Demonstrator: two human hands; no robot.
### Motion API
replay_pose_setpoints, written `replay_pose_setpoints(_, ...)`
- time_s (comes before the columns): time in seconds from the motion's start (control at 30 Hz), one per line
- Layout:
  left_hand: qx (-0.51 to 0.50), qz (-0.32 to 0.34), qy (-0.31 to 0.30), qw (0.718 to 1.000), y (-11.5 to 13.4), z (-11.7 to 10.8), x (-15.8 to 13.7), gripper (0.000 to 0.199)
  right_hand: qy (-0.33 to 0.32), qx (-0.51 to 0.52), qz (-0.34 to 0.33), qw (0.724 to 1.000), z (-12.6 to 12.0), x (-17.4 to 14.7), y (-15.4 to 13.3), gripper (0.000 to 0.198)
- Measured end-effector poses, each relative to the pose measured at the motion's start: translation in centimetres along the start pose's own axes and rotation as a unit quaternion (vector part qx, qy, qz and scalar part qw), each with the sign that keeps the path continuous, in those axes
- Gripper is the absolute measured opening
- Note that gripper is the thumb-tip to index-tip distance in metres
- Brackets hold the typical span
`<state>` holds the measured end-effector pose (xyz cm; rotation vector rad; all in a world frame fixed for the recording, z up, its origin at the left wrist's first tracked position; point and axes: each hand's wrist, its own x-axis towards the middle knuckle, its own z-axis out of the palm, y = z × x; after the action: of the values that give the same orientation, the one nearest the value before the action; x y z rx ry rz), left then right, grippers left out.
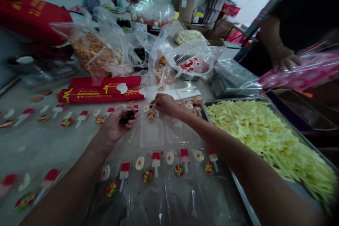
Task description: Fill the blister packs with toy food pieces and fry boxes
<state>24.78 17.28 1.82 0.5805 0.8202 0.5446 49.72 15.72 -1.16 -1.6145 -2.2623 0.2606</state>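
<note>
Dark candies sat cupped in your left hand (119, 122) — your right hand (165, 105) pinched one, mid-placement; seating it in the clear tray (159, 132) came next.

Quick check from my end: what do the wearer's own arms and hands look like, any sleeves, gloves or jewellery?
Both forearms are bare to the frame edge, with no sleeve showing. The left hand and right hand wear no gloves. No watch, bracelet or ring shows. The picture is too blurred for finer marks.
</note>
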Motion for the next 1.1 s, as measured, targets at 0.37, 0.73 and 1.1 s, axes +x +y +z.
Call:
replay_pose_setpoints(0.37,0.106,0.002,0.018,0.994,-3.7,6.2,2.0,0.026,-0.041,-0.224,0.342,0.912,-8.7,-11.3,6.0,0.033)
replay_pose_setpoints(0.73,0.152,0.046,-0.052,0.986,-8.1,13.6,6.7,0.040,0.181,-0.011,0.350,0.919,-9.9,-12.3,4.9,0.024)
replay_pose_setpoints(1.1,0.204,0.130,-0.124,0.962,-8.3,13.8,2.3,0.038,0.165,0.461,0.256,0.834,-8.3,-14.5,-2.7,0.021)
